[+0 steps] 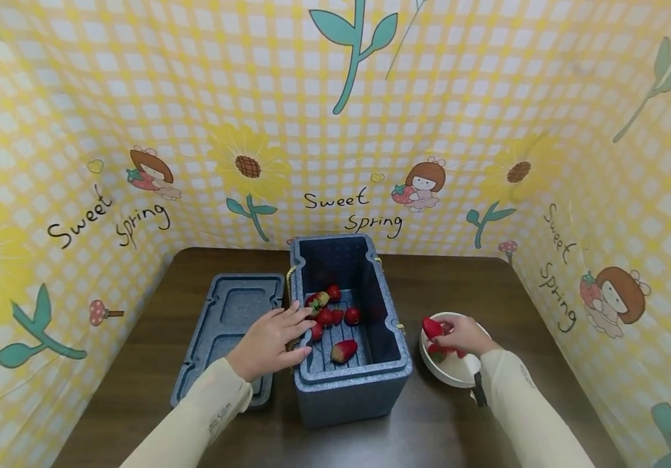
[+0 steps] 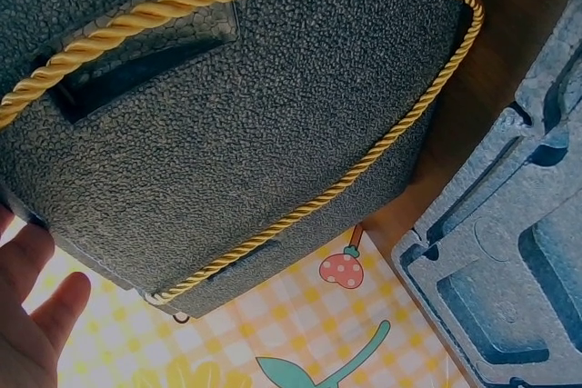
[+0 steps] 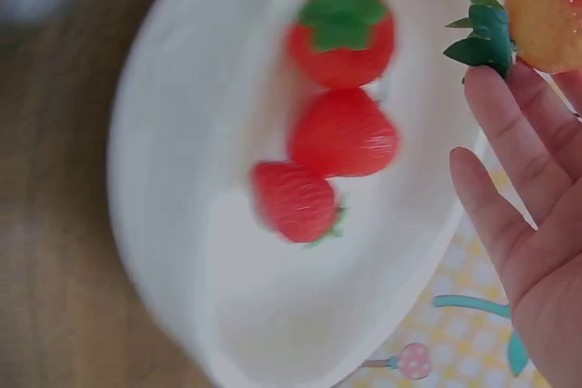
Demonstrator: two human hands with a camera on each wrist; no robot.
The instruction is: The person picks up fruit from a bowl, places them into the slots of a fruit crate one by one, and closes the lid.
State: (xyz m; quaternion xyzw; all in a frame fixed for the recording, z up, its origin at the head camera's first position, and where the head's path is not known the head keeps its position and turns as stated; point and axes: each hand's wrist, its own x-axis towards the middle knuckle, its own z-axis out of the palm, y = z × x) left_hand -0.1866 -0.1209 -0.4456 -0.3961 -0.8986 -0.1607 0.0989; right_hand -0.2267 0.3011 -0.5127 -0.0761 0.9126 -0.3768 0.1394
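Note:
My right hand (image 1: 467, 334) holds a strawberry (image 1: 431, 327) at the white bowl (image 1: 450, 378) on the right. The right wrist view shows this strawberry (image 3: 546, 17) as red and pale orange with green leaves, at the fingertips; the thumb is hidden. Inside the bowl lie more red strawberries (image 3: 344, 134). With its fingers spread and fairly straight, my left hand (image 1: 270, 342) rests at the left rim of a dark grey foam box (image 1: 352, 400). Several strawberries (image 1: 344, 351) lie on the box's ribbed floor, some partly behind the left fingers.
A grey lid (image 1: 195, 354) lies left of the box on the brown wooden table (image 1: 447, 429). Gold twisted rope (image 2: 364, 165) hangs along the box's side. A dark strap (image 1: 478, 390) shows at my right wrist. Yellow checked cloth (image 1: 335, 149) surrounds the table's back and sides.

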